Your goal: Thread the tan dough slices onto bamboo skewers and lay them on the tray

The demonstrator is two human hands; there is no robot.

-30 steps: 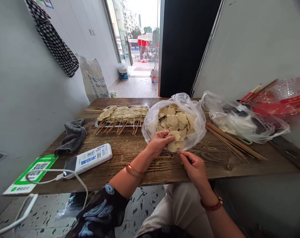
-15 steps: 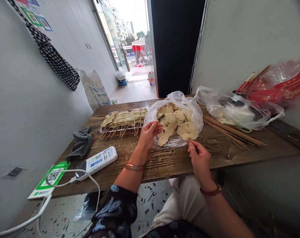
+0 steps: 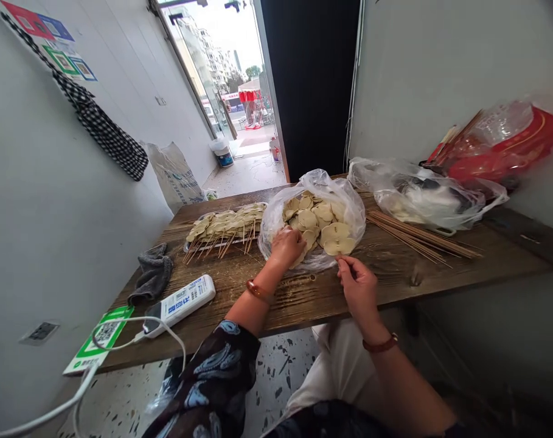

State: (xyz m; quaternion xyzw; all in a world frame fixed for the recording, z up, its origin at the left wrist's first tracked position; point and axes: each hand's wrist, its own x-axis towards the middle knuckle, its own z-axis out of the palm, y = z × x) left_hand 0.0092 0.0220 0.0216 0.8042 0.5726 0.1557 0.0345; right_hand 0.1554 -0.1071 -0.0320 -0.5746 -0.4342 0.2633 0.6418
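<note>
My right hand (image 3: 358, 281) is closed in a pinch on the near end of a thin wooden skewer (image 3: 339, 256). Pale round slices (image 3: 337, 237) are threaded on that skewer, over the right front of an open clear plastic bag (image 3: 356, 213). Inside the bag lies a heap of loose pale slices (image 3: 307, 218), with scalloped edges. My left hand (image 3: 287, 248) reaches down onto the heap's left side, back of the hand up. Its fingertips are mostly hidden, so whether they grip a slice does not show.
Left of the bag stands a tray (image 3: 188, 246) of filled skewers (image 3: 228, 226). Bare skewers (image 3: 422, 237) lie to the right, by another plastic bag (image 3: 422, 194). A grey cloth (image 3: 152, 272), a white power bank with cable (image 3: 182, 304) and a green QR card (image 3: 103, 334) sit on the left.
My left hand has moved down onto the slices in the bag from just above its front edge. My right hand keeps its pinch on the skewer. The view has shifted slightly.
</note>
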